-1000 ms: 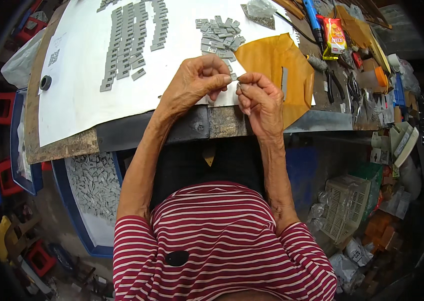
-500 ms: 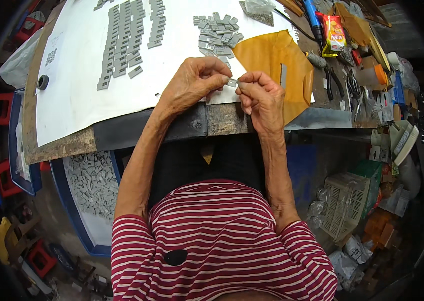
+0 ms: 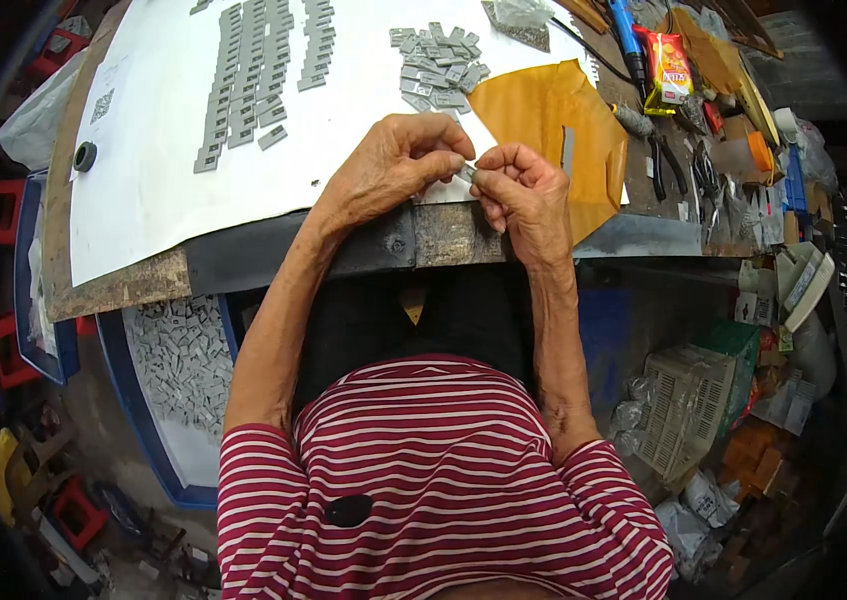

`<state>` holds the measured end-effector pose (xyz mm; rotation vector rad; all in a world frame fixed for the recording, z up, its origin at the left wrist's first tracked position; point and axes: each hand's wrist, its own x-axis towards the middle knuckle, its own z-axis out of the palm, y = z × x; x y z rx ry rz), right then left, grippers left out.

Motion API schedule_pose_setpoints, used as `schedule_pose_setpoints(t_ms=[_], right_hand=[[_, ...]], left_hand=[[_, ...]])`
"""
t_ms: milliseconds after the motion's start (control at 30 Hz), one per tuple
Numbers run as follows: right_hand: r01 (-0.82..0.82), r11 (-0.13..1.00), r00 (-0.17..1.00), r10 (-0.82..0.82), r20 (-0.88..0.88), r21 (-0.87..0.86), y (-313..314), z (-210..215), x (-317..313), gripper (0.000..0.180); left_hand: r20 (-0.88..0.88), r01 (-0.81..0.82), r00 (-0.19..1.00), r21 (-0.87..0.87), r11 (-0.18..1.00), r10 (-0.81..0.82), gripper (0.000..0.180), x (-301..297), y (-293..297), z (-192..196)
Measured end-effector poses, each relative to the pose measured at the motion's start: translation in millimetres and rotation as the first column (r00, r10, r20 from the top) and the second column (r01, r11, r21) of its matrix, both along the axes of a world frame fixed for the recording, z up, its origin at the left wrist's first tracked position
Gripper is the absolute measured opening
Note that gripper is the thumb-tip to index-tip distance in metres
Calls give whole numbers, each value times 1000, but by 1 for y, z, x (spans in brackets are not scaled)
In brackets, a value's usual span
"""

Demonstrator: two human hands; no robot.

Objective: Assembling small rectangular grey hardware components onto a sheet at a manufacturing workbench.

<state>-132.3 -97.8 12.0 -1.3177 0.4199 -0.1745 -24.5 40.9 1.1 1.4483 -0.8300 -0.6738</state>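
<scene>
Between my two hands, over the near edge of the white sheet (image 3: 163, 200), is a small flat grey metal piece (image 3: 466, 173). My left hand (image 3: 395, 165) pinches it from the left with thumb and forefinger. From the other side my right hand (image 3: 528, 205) grips it, thumb against a bent forefinger. The fingertips cover most of the piece. Just beyond lies a loose heap of similar grey pieces (image 3: 438, 68). Farther left, more of them stand in long overlapping rows (image 3: 241, 80), with a single piece (image 3: 272, 137) beside the lower end.
Brown paper (image 3: 523, 105) with a grey strip (image 3: 567, 150) lies by my right hand. Pliers (image 3: 665, 165), a red-yellow packet (image 3: 667, 70) and other tools crowd the right side. A black ring (image 3: 85, 156) sits far left. Below, a blue tray (image 3: 160, 440) holds many grey pieces.
The grey piece has turned to a steeper slant between my fingertips. My right fingers have shifted slightly downward; the left hand has hardly moved.
</scene>
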Motion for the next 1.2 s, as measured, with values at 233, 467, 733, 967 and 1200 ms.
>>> schedule_pose_setpoints(t_ms=[233, 467, 733, 967, 1200], right_hand=[[-18, 1000, 1000, 18, -10, -24, -1, 1, -1, 9], [1, 999, 1000, -2, 25, 34, 6, -2, 1, 13], [69, 997, 994, -71, 81, 23, 13, -5, 2, 11], [109, 994, 991, -107, 83, -19, 9, -7, 4, 9], [129, 985, 990, -122, 70, -113, 6, -7, 4, 9]], left_hand=[[-130, 16, 991, -49, 999, -22, 13, 1, 0, 1], [-202, 26, 979, -45, 999, -34, 15, 1, 4, 5], [-255, 34, 965, -97, 995, -57, 15, 1, 2, 1], [-168, 34, 985, -47, 998, -41, 15, 0, -1, 3], [35, -18, 999, -7, 1000, 18, 18, -5, -4, -1]])
